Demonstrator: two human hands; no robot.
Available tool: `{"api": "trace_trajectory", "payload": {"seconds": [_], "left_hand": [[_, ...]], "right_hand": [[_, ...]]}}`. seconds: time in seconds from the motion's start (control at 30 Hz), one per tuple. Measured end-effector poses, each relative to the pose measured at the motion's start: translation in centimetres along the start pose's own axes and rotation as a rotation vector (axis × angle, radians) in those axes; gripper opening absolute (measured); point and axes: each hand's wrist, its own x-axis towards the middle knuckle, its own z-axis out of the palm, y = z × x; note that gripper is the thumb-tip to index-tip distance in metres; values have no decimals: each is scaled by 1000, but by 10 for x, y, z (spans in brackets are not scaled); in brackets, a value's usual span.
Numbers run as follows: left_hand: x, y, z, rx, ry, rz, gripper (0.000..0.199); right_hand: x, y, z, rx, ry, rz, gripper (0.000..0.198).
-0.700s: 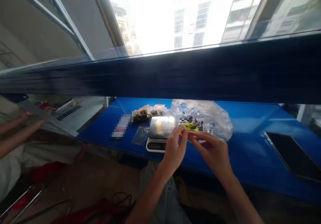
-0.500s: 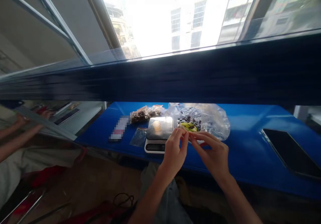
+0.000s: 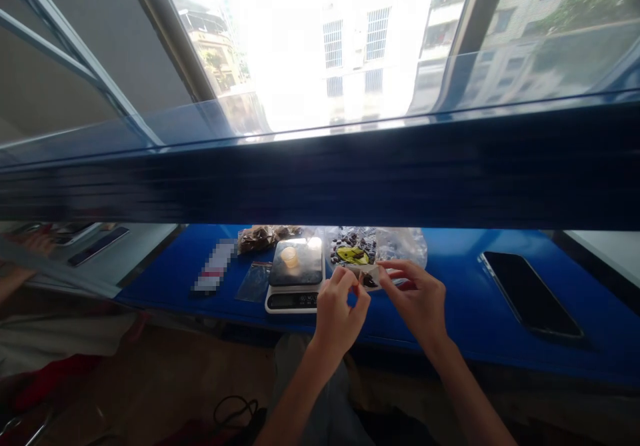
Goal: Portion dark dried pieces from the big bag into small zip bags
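Left hand and right hand pinch small, thin, translucent bag of dark bits over smooth, glossy blue bench, near scale with shiny, squarish plate.

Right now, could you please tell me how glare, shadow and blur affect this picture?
Head view: the window is blown out; glare brightens the far edge of the digital scale; the floor lies in deep shadow; a co-worker's hand looks blurred; the left hand and right hand look fairly clear.
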Motion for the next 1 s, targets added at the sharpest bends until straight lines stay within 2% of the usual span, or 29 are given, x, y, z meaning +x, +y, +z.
{"api": "trace_trajectory", "payload": {"seconds": [0.13,0.27,0.37,0.5,0.63,0.83,1.0], "left_hand": [[8,2,1,-124,-12,35,18],[15,2,1,-25,69,96,17],[19,0,2,-2,87,91,15],[27,-2,1,-144,90,71,18],[33,-4,-2,-206,81,60,19],[36,-16,1,-126,29,1,17],[43,-35,1,-108,81,-87,12]], "right_hand": [[-3,3,-4,13,-166,66,20],[3,14,-9,68,-188,157,29],[10,22,-12,242,-285,214,30],[10,29,-5,535,-468,376,39],[8,41,12,751,-407,572,47],[33,57,32,598,-345,428,38],[65,61,40,416,-252,247,32]]}}
